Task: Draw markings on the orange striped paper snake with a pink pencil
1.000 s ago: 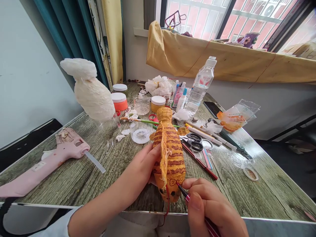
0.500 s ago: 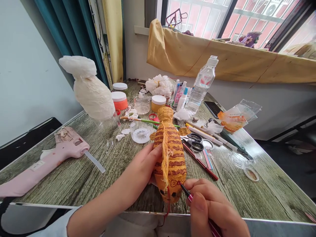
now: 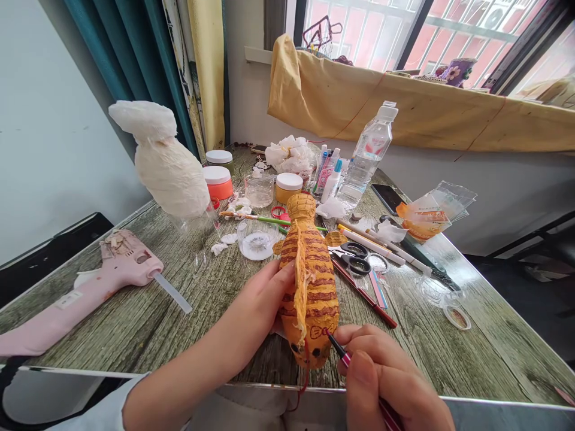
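Left grip [image 3: 266,294] is closed on the striped figure [image 3: 318,286] and my right grip [image 3: 381,366] firmly pinches a pen [image 3: 345,358], tip at the drawn bow [image 3: 316,332].

Orange striped bottle-shaped figure [image 3: 322,278] is front and center, between left hand [image 3: 267,290] and right hand [image 3: 381,371]. Off left on the grey wood-grain table [image 3: 503,359]: pink plastic glue gun [image 3: 114,280], white bottle-shaped form [image 3: 171,170] behind it. Black-handled scissors [image 3: 347,258] just right of the figure, clear plastic water bottle [image 3: 367,152] further back.
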Tool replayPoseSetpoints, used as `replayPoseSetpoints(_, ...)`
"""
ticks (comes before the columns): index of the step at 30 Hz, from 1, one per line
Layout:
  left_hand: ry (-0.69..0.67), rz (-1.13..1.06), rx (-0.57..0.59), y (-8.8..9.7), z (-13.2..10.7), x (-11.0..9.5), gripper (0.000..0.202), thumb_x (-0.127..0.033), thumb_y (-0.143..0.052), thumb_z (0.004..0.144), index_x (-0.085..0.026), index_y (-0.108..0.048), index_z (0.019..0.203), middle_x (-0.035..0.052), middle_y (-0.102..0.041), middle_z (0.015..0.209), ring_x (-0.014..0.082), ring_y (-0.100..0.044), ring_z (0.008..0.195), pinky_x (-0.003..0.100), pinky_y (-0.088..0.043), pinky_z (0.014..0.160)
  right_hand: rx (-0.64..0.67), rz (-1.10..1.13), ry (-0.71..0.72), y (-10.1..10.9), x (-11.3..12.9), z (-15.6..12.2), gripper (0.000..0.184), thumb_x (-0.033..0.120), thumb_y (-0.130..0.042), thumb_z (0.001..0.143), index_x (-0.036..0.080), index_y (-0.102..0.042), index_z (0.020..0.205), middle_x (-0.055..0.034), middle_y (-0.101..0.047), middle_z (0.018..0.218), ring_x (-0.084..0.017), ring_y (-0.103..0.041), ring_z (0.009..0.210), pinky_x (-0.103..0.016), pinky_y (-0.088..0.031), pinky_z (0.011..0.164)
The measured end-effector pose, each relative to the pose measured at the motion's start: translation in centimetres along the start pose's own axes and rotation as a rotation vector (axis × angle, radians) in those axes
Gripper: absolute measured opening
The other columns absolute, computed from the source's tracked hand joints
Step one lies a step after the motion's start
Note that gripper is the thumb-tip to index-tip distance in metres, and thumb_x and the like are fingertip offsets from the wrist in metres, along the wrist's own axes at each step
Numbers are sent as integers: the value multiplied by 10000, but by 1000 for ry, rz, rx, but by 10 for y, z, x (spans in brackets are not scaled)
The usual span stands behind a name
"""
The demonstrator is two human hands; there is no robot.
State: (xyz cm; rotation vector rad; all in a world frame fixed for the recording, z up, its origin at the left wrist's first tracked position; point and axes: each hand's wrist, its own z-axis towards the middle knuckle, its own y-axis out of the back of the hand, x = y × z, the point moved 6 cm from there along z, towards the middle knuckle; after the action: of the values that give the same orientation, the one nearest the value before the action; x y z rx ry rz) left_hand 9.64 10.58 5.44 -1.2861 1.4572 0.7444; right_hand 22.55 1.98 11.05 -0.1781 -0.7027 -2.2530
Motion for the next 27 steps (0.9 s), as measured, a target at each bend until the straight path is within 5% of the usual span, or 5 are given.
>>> replayPoseSetpoints(14,3,2,21,-3,-1,-2,440,-650,-547,807,-222,-571,908,-24,-674,790,136,-608,682,182,-389,471,-15,39,17,2,2,-1,298,-57,-485,786,201,-468,637,39,-599,510,-116,-708,551,-197,-631,604)
replayPoseSetpoints(27,14,-18,13,-2,0,0,454,-673,-584,769,-235,-575,890,-32,-663,761,190,-651,752,218,-437,516,-13,39,3,1,2,-1,299,-68,-481,765,203,-456,642,44,-595,509,-125,-718,558,-204,-636,612)
